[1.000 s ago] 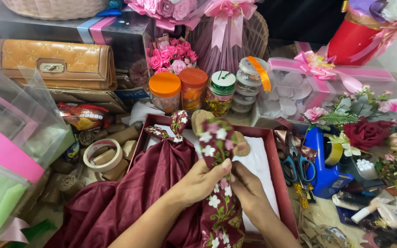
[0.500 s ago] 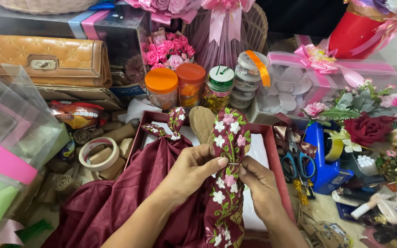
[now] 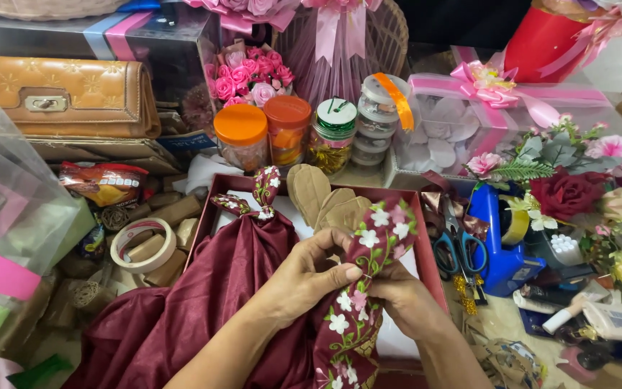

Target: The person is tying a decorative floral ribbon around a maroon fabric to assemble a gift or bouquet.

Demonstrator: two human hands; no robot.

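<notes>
A maroon fabric with a flower-embroidered border lies bunched in a shallow maroon box lined with white. My left hand pinches the embroidered strip from the left, thumb on top. My right hand grips the same strip from the right, just below the fold. The strip stands up and bends over at its top. Behind it, tan leaf-shaped cutouts rest in the box, and a knotted end of the fabric sticks up at the box's far-left corner.
Jars with orange lids, a stack of clear tubs, a tan purse and pink rose bouquets line the back. A tape roll sits left; blue tape dispenser, scissors and artificial flowers crowd the right.
The embroidered strip's top has folded over to the right and sits lower. Both hands have closed in around it, nearer to each other.
</notes>
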